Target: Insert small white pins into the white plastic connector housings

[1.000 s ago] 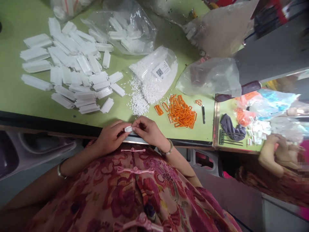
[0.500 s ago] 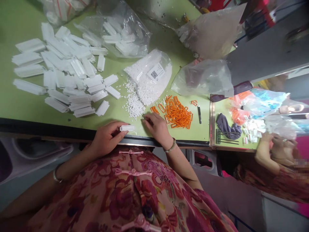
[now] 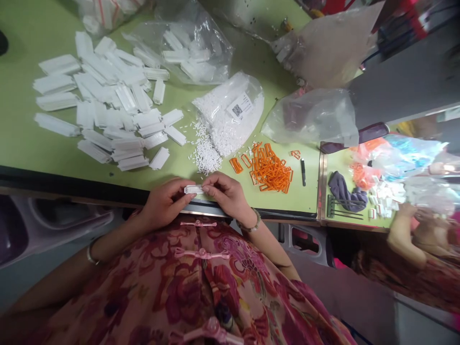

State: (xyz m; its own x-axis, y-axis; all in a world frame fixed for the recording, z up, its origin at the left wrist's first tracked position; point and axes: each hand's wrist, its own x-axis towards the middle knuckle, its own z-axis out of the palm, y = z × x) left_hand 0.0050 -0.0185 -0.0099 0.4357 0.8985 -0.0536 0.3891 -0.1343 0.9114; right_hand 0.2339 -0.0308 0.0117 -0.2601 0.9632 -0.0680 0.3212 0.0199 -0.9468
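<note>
Near the table's front edge, my left hand (image 3: 167,202) holds a short white plastic piece (image 3: 193,189) between thumb and fingers. It is a narrow, block-like part lying level. My right hand (image 3: 228,195) is closed, its thumb and fingertips pinching the right end of that same piece. Whether a tiny part sits between those fingertips is too small to tell. Just beyond my hands is a heap of small white pins (image 3: 206,155), spilling from a clear bag (image 3: 233,112) with a label. Right of them lies a pile of orange rectangular plastic frames (image 3: 272,170).
Many white plastic pieces (image 3: 118,108) are spread over the left of the green table. Clear bags (image 3: 309,120) lie at the back. A black knife-like tool (image 3: 303,171) lies right of the orange pile. At the adjoining table, a co-worker's arm (image 3: 406,235) reaches over white parts.
My right hand has moved left from beside the white pins and now meets the white plastic piece in my left hand. The whole view has shifted slightly.
</note>
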